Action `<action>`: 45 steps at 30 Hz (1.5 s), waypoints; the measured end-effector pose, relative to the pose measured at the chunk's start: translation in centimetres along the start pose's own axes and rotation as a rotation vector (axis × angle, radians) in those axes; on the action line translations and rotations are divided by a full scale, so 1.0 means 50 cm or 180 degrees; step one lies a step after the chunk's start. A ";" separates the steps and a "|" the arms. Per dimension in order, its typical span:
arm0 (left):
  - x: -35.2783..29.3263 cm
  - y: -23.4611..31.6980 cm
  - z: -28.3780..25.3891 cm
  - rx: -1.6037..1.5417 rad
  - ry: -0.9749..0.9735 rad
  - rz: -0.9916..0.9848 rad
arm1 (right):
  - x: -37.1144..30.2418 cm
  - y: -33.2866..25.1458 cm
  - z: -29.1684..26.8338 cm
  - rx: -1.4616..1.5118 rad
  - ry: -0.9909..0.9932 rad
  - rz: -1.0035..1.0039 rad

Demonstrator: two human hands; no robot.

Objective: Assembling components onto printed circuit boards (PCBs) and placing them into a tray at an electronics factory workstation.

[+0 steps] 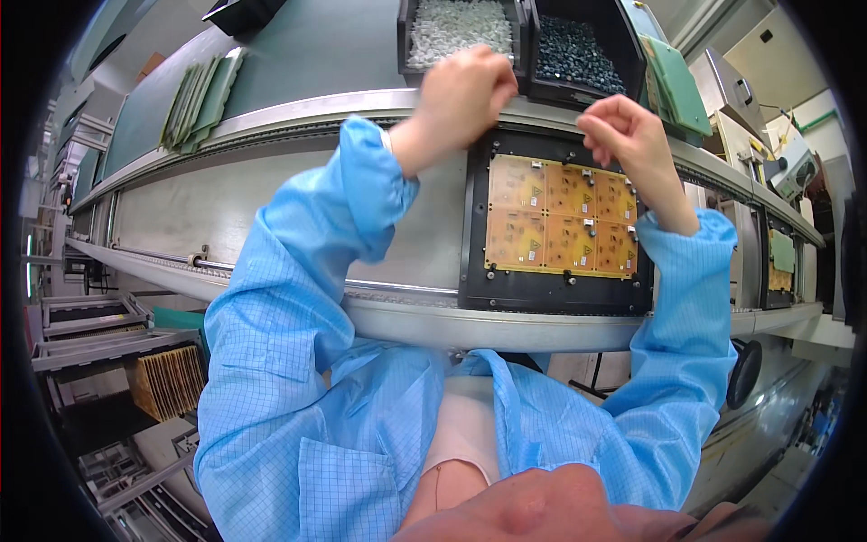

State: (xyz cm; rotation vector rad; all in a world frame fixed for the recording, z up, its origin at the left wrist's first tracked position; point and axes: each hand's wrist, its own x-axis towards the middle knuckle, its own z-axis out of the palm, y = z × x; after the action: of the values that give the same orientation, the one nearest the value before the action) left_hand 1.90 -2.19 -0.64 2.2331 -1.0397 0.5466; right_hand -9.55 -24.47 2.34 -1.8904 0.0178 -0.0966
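Running across the frame from left edge to right edge: a grey conveyor line (271, 217) with metal rails. Filling the lower half: light-blue checked coat sleeves (298, 298) rising from the bottom edge.

Seated on the conveyor just right of centre: a black carrier frame (555, 291) holding a yellow-orange circuit board panel (560, 226), split into smaller squares, with a few small pale parts standing on it.

On the shelf in the upper centre: a bin of white small parts (452, 27), and touching it on the right, a bin of dark small parts (578, 50). Leaning in the upper left: a stack of green boards (194, 104). Standing in the upper right: more green boards (677, 81). Stored in the lower left: a rack of tan boards (167, 379).

Left hand (461, 95), upper centre: curled into a loose fist at the front lip of the white-part bin, above the panel's upper left corner and apart from it; contents of the fist hidden, so cannot tell.

Right hand (623, 131), right of that: fingertips pinched together, hovering just over the panel's top right edge; anything between the fingertips too small to make out.
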 end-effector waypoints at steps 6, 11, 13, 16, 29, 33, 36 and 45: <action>0.107 -0.090 0.021 0.1008 -0.0429 0.0052 | -0.046 0.031 -0.007 0.0699 -0.0251 0.0726; 0.133 -0.105 0.036 0.1177 -0.0689 0.0091 | -0.076 0.023 -0.009 0.1514 -0.0670 0.0954; 0.126 -0.119 0.032 0.0724 -0.0541 0.0071 | -0.086 0.024 -0.017 0.1566 -0.0728 0.1052; 0.112 -0.121 0.024 0.0293 -0.0148 0.0178 | -0.094 0.017 -0.012 0.1594 -0.0713 0.1092; -0.095 0.031 -0.060 -0.1387 -0.0844 0.0370 | -0.083 0.042 0.017 -0.0508 -0.0312 0.0426; -0.120 0.035 -0.055 -0.1583 -0.0909 0.0284 | -0.084 0.029 0.032 -0.1843 -0.0041 -0.0261; -0.119 0.032 -0.053 -0.1623 -0.0865 0.0257 | -0.084 0.033 0.036 -0.2068 0.0020 -0.0539; -0.114 0.032 -0.055 -0.1584 -0.0644 0.0268 | -0.085 0.044 0.028 -0.2114 0.0030 -0.0325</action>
State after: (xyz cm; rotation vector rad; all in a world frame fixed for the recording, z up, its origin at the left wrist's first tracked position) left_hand -3.13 1.91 -1.45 1.8313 -1.2208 0.0760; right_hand -13.58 -23.57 -0.41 -2.5550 -0.0459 -0.1861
